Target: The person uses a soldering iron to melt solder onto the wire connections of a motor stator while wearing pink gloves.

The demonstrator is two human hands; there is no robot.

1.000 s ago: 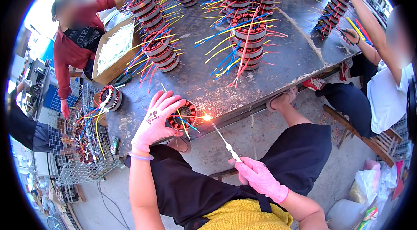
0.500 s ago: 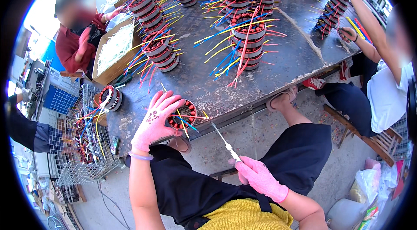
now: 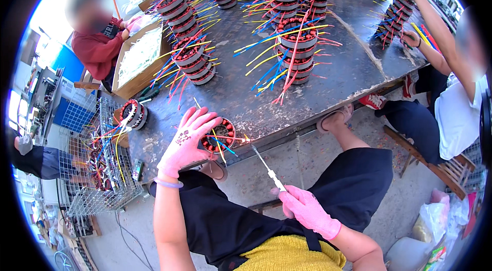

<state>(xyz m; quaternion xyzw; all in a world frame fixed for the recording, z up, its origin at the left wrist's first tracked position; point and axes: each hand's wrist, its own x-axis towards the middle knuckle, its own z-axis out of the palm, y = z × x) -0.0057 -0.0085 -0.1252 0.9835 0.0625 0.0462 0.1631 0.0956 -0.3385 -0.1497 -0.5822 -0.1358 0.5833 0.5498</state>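
Observation:
A motor stator [image 3: 229,129], a metal ring with red windings inside, rests at the near edge of the table. My left hand [image 3: 185,142], in a pink glove, curls around its left side, with the thumb low and the fingers over the top. Red, yellow, blue and white leads stick out of it. In my pink-gloved right hand [image 3: 310,212] is a slim torch-like tool [image 3: 272,174] with a white handle and thin metal nozzle, pointing up and left. Its tip is close to the end of a lead running right from the stator, where a small orange glow shows.
Tall stacks of wired stators [image 3: 296,48] stand across the dark table [image 3: 241,74]. Another stator [image 3: 134,113] sits left of my hand, above a wire basket [image 3: 100,196]. A carton [image 3: 134,63] is farther left. Co-workers sit at left and right; the right one handles a stator stack [image 3: 394,20].
The glow at the lead's end has become brighter and more orange. My hands hold nearly the same pose. The co-worker at left has brought their hands together near the carton.

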